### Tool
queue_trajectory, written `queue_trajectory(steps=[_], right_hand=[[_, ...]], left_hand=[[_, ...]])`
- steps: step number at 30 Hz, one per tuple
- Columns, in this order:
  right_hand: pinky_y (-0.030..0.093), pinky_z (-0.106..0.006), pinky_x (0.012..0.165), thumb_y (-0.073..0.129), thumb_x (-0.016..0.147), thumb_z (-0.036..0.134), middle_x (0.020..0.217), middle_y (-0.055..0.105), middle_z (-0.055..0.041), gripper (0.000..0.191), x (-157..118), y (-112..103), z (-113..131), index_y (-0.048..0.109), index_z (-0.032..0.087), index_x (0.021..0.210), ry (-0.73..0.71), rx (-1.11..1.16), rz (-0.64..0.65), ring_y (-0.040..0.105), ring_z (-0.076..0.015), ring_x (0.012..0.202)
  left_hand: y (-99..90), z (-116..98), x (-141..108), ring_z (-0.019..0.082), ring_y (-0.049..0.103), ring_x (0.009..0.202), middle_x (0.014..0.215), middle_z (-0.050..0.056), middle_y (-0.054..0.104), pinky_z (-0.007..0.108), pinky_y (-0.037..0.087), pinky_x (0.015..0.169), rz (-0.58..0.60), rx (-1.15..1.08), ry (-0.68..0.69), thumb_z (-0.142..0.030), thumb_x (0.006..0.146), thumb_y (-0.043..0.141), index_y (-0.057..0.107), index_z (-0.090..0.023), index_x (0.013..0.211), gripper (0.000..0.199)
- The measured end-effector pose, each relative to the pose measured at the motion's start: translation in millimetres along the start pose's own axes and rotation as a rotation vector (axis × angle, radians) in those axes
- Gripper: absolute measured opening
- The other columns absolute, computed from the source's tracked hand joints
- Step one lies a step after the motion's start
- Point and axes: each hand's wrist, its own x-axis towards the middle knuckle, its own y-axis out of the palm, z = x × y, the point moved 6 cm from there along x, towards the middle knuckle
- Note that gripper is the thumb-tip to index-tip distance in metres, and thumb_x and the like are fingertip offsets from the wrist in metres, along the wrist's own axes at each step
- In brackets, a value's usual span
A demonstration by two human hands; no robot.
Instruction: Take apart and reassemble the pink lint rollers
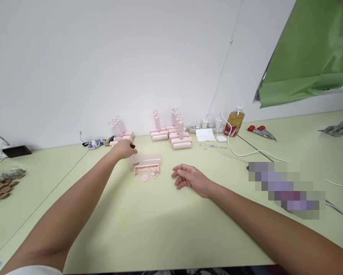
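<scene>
My left hand (pixel 123 150) reaches over the table with its fingers pinched together. A small dark piece (pixel 133 146) shows at its fingertips; what the fingers hold is partly hidden. Just below them lies a clear, pinkish plastic cover (pixel 151 157). In front of that cover sits an open pink casing (pixel 139 168), with a round pink part with a stem (pixel 154 174) against its right end. A flat pink disc (pixel 144 178) rests on the table nearby. To the right of these parts, my right hand (pixel 192 178) hovers with loosely bent fingers apart, holding nothing.
Pink units with upright clear tubes stand along the wall, one group (pixel 180 138) right of centre. Behind the right hand are white paper (pixel 205 135), a drink bottle (pixel 234 121) and red-handled tools (pixel 261 132). A white cable (pixel 246 154) crosses the right side; brown pieces (pixel 2 191) lie left.
</scene>
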Motion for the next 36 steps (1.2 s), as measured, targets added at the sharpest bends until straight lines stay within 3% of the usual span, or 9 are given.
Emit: queue_trajectory(steps=[5, 8, 12, 15, 20, 25, 30, 33, 36], right_hand=[[0.058, -0.033, 0.067, 0.063, 0.086, 0.033, 0.097, 0.064, -0.0066, 0.020, 0.5, -0.9, -1.1, 0.061, 0.018, 0.100, 0.000, -0.010, -0.002, 0.065, -0.0135, 0.069], [0.058, -0.032, 0.065, 0.065, 0.085, 0.037, 0.100, 0.064, -0.0069, 0.028, -1.1, 0.4, -0.1, 0.059, 0.019, 0.106, -0.034, -0.014, 0.016, 0.065, -0.0135, 0.070], [0.057, -0.033, 0.063, 0.073, 0.077, 0.046, 0.107, 0.063, -0.0073, 0.055, -4.0, 8.0, 1.7, 0.051, 0.024, 0.123, -0.134, 0.062, 0.155, 0.066, -0.0163, 0.074], [0.057, -0.031, 0.059, 0.074, 0.074, 0.049, 0.096, 0.066, -0.0067, 0.053, -2.0, 4.3, 1.6, 0.058, 0.019, 0.115, -0.176, 0.181, 0.154, 0.065, -0.0169, 0.073], [0.041, -0.022, 0.039, 0.065, 0.080, 0.051, 0.059, 0.058, -0.0006, 0.035, 4.6, -13.4, 3.1, 0.060, 0.016, 0.082, -0.170, 0.282, -0.068, 0.051, -0.0122, 0.049], [0.036, -0.022, 0.037, 0.061, 0.082, 0.047, 0.056, 0.057, -0.0003, 0.030, 4.7, -13.3, 0.7, 0.056, 0.018, 0.079, -0.100, 0.244, -0.142, 0.047, -0.0122, 0.045], [0.040, -0.024, 0.040, 0.063, 0.080, 0.051, 0.054, 0.057, -0.0009, 0.035, 2.0, -9.5, 0.9, 0.056, 0.017, 0.076, -0.094, 0.168, -0.115, 0.049, -0.0124, 0.045], [0.040, -0.025, 0.041, 0.063, 0.080, 0.052, 0.053, 0.056, -0.0002, 0.036, 1.0, -10.0, 2.0, 0.056, 0.017, 0.077, -0.097, 0.163, -0.116, 0.049, -0.0126, 0.044], [0.041, -0.025, 0.041, 0.063, 0.080, 0.052, 0.053, 0.056, -0.0002, 0.036, 0.9, -10.5, 2.5, 0.056, 0.017, 0.077, -0.103, 0.161, -0.124, 0.049, -0.0125, 0.044]], left_hand=[[-41.8, -11.3, -18.5, 0.029, 0.066, 0.086, 0.096, 0.007, 0.070, 0.034, 0.046, 0.063, -0.197, -0.088, 0.020, -0.042, 0.072, 0.062, 0.064, -0.023, 0.094, 0.029], [-51.0, -35.8, -54.7, 0.024, 0.066, 0.090, 0.102, 0.005, 0.068, 0.030, 0.047, 0.065, -0.406, -0.461, 0.153, -0.044, 0.076, 0.062, 0.058, -0.024, 0.108, 0.037], [17.7, -84.8, -102.7, 0.017, 0.066, 0.066, 0.082, 0.003, 0.065, 0.026, 0.046, 0.055, 0.001, -0.985, 0.346, -0.049, 0.077, 0.063, 0.054, -0.018, 0.104, 0.043], [67.5, -101.3, -124.5, 0.014, 0.061, 0.060, 0.078, 0.002, 0.063, 0.024, 0.044, 0.051, 0.154, -0.997, 0.419, -0.056, 0.081, 0.057, 0.054, -0.017, 0.103, 0.046], [80.1, -75.3, -114.3, 0.018, 0.060, 0.068, 0.072, 0.000, 0.065, 0.026, 0.038, 0.057, -0.010, -0.412, 0.440, -0.057, 0.084, 0.054, 0.058, -0.021, 0.117, 0.049], [75.1, -46.0, -92.9, 0.019, 0.060, 0.069, 0.077, 0.004, 0.068, 0.027, 0.030, 0.055, -0.035, -0.090, 0.372, -0.031, 0.089, 0.045, 0.065, -0.022, 0.090, 0.022], [76.1, -47.9, -88.8, 0.019, 0.058, 0.070, 0.081, 0.004, 0.068, 0.027, 0.031, 0.056, -0.031, -0.102, 0.374, -0.031, 0.089, 0.044, 0.063, -0.021, 0.080, 0.024], [54.0, -39.1, -92.0, 0.017, 0.056, 0.064, 0.071, 0.002, 0.065, 0.026, 0.034, 0.056, -0.086, -0.224, 0.345, -0.038, 0.089, 0.043, 0.061, -0.020, 0.079, 0.028], [29.5, -7.1, -92.1, 0.014, 0.052, 0.057, 0.067, 0.000, 0.061, 0.024, 0.034, 0.052, -0.067, -0.364, 0.219, -0.041, 0.082, 0.050, 0.059, -0.019, 0.071, 0.026]])
